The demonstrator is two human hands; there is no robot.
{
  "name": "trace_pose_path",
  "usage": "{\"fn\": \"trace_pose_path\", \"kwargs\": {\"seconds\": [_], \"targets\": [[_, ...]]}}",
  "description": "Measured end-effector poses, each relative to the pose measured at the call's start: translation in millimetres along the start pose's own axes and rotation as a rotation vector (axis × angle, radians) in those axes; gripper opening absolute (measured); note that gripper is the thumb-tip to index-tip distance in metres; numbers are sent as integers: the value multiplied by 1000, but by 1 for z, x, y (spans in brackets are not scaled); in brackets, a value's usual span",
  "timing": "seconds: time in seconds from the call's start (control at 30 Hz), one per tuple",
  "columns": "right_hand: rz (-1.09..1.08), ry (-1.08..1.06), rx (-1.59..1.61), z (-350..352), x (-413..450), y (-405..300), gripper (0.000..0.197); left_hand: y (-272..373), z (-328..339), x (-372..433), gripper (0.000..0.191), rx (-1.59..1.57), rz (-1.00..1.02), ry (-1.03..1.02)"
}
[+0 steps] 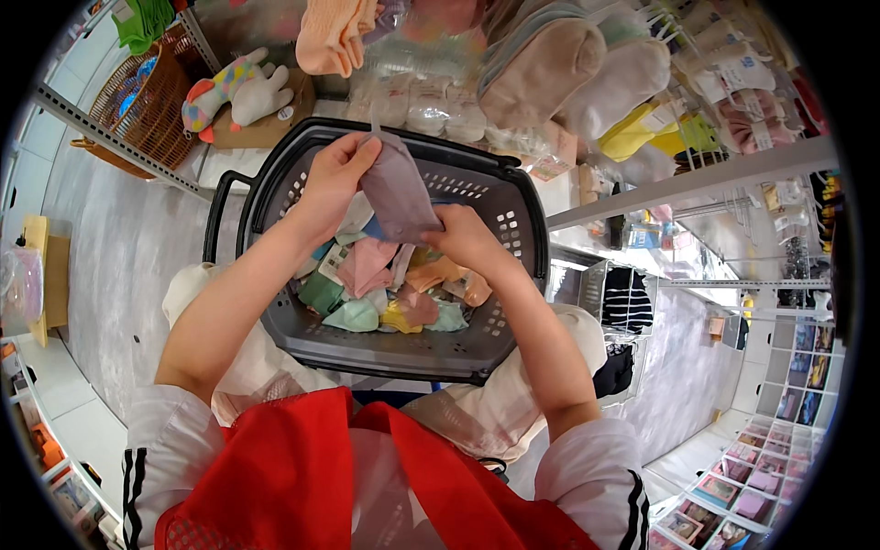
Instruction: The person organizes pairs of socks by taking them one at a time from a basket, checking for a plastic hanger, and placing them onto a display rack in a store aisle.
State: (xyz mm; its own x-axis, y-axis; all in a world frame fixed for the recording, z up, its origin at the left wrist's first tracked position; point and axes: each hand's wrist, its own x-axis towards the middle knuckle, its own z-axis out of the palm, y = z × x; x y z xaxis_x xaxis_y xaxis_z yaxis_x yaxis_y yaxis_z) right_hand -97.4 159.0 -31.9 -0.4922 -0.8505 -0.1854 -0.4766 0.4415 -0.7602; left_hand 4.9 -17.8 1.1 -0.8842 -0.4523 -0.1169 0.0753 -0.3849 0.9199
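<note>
Both hands stretch a mauve-grey sock (pixel 400 185) between them above a grey plastic shopping basket (pixel 385 350). My left hand (pixel 337 175) pinches its upper end, near a small clear hook or hanger. At the lower end, my right hand (pixel 460 234) grips the fabric with thumb and fingers. Below, a pile of small folded socks in pink (pixel 368 265), green (pixel 322 292), yellow (pixel 401 318), mint and peach lies in the basket. Whether the sock is one or a pair, I cannot tell.
Socks in beige (pixel 543 72) and peach (pixel 335 34) hang beyond the basket. A wicker basket (pixel 148 110) and plush toys (pixel 237 93) are at upper left. A grey metal shelf bar (pixel 694 179) crosses the right side. A wire basket (pixel 625 302) with striped black items stands at right.
</note>
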Motion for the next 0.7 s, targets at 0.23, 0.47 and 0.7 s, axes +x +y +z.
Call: {"fn": "trace_pose_path", "kwargs": {"seconds": [0.23, 0.47, 0.7], "targets": [[-129, 347, 333, -28, -21, -24, 19, 21, 9, -27, 16, 386, 201, -94], [-272, 373, 858, -26, -37, -83, 17, 37, 50, -45, 16, 743, 490, -191], [-261, 680, 874, -59, -36, -103, 10, 32, 86, -35, 33, 392, 394, -187]]}}
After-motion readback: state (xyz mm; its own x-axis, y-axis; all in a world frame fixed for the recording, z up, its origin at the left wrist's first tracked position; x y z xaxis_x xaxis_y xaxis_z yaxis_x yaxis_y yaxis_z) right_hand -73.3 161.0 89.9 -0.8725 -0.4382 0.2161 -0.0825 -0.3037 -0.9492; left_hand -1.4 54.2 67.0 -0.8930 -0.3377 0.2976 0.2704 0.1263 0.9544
